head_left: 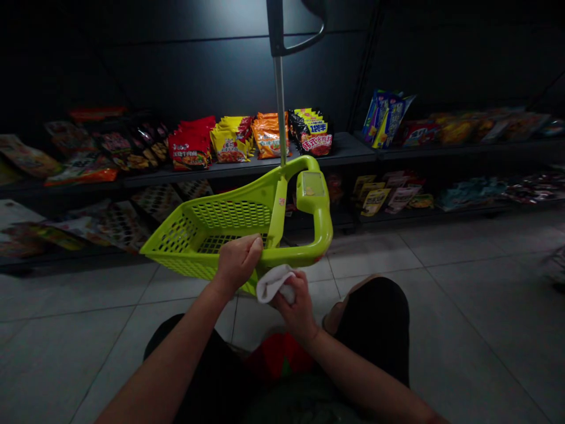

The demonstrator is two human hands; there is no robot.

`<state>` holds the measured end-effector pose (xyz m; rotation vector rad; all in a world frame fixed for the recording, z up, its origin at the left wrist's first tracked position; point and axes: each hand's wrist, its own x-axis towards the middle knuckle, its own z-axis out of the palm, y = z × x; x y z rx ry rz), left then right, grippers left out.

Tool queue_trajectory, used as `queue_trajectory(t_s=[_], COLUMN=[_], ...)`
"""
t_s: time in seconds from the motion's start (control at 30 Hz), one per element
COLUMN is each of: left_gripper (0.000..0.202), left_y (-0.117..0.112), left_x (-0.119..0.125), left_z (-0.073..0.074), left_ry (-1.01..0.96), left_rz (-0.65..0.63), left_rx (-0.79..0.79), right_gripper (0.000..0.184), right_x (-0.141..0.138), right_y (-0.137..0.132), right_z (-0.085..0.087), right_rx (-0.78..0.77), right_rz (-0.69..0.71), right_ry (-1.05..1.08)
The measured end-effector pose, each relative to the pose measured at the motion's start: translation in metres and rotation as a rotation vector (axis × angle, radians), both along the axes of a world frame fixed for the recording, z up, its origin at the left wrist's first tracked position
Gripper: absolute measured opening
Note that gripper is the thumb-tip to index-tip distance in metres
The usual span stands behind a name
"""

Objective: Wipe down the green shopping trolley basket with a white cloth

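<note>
A lime-green shopping basket cart [229, 193] with lattice walls is in front of me, its inside bare where it shows. My left hand [239, 259] is closed around its near rim, close to the rounded handle end. Just right of it and lower, my right hand [299, 303] grips a white cloth [274, 282], bunched up beside the cart's outer side; whether the cloth touches the cart I cannot tell. From the cart rises a metal pole [281, 106] topped by a black handle [277, 29]. The cart's underside is mostly hidden.
Behind the cart runs a dark shelf [344, 150] with red noodle packs [190, 144], yellow packs [230, 140], orange packs [270, 136] and blue packs [388, 121]. More bags hang or lie on the lower shelf. My bent knees [379, 330] flank the tiled floor [463, 330].
</note>
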<state>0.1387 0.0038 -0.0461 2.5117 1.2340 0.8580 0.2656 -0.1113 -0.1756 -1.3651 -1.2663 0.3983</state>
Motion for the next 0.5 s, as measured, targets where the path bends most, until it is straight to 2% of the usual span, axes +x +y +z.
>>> queue_trajectory(t_s=[0.13, 0.23, 0.27, 0.33, 0.5], left_gripper=[0.038, 0.038, 0.038, 0.039, 0.039], left_y=[0.0, 0.003, 0.004, 0.008, 0.013], left_x=[0.006, 0.004, 0.003, 0.001, -0.004], left_z=[-0.001, -0.002, -0.003, -0.004, -0.005], left_ry=[0.001, -0.007, -0.009, -0.014, -0.049], left_rz=[-0.001, 0.004, 0.006, 0.012, 0.002], left_rx=[0.037, 0.03, 0.021, 0.007, 0.016], right_gripper=[0.031, 0.033, 0.033, 0.031, 0.03], right_x=[-0.005, -0.008, -0.009, -0.011, -0.014], right_y=[0.012, 0.012, 0.013, 0.014, 0.027], right_z=[-0.049, -0.07, -0.071, -0.061, -0.018], right_rx=[-0.139, -0.243, -0.277, -0.321, -0.222], right_rz=[0.109, 0.124, 0.126, 0.122, 0.115], right_ry=[-0.03, 0.064, 0.109, 0.179, 0.198])
